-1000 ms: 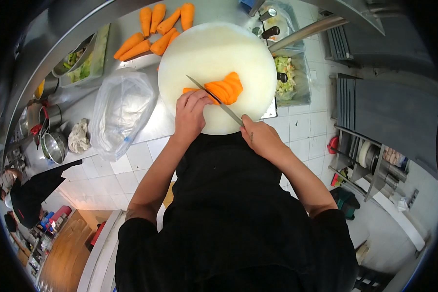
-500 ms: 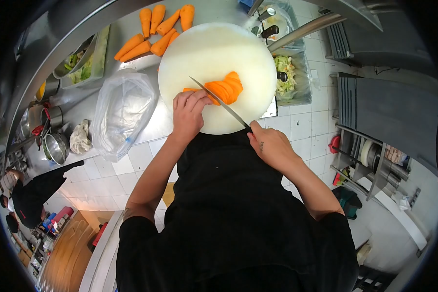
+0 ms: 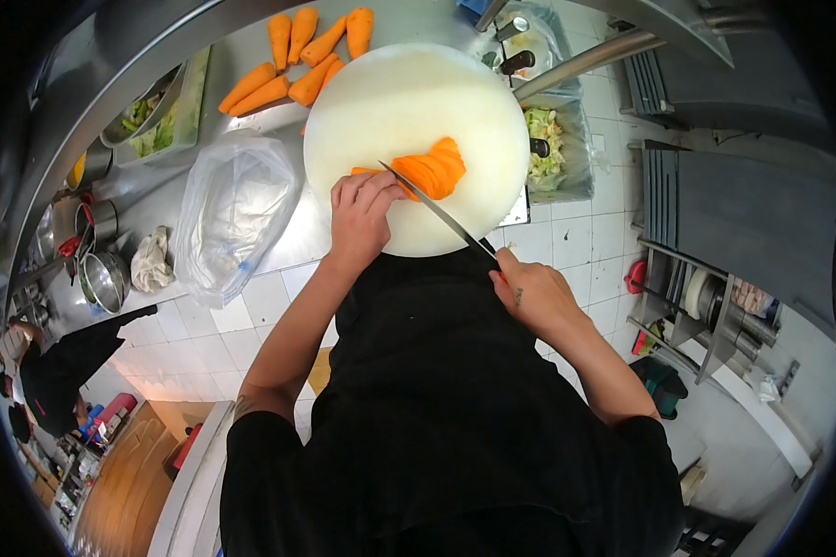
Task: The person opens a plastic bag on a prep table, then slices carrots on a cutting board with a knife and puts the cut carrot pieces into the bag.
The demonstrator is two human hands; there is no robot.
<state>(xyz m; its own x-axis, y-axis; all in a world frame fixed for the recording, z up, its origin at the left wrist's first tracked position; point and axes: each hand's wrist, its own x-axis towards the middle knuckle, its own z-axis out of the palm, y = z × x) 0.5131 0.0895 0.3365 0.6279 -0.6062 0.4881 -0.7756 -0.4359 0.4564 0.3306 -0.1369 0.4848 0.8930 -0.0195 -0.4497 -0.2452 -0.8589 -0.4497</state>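
Note:
On the round white cutting board [image 3: 418, 102], orange carrot slices [image 3: 432, 170] lie fanned out and overlapping. My left hand [image 3: 362, 209] grips the uncut carrot piece [image 3: 362, 171] at the left end of the slices, with its fingertips bent over it. The knife [image 3: 448, 219] slants across the board, its blade between my left fingertips and the slices and its tip toward the upper left. Fingers closed round the knife's handle, my right hand [image 3: 529, 290] is just beyond the board's lower right edge. Most of the handle is hidden by that hand.
Several whole carrots [image 3: 303, 42] lie on the steel counter [image 3: 237, 28] above left. A clear plastic bag [image 3: 237, 213] sits left of the board. A bin of vegetable scraps [image 3: 546, 153] stands at the right. Another person [image 3: 51, 381] is at the far left.
My right hand has moved down and to the right, drawing the knife back toward me, so its tip is now closer to my left fingers. My left hand has stayed nearly still.

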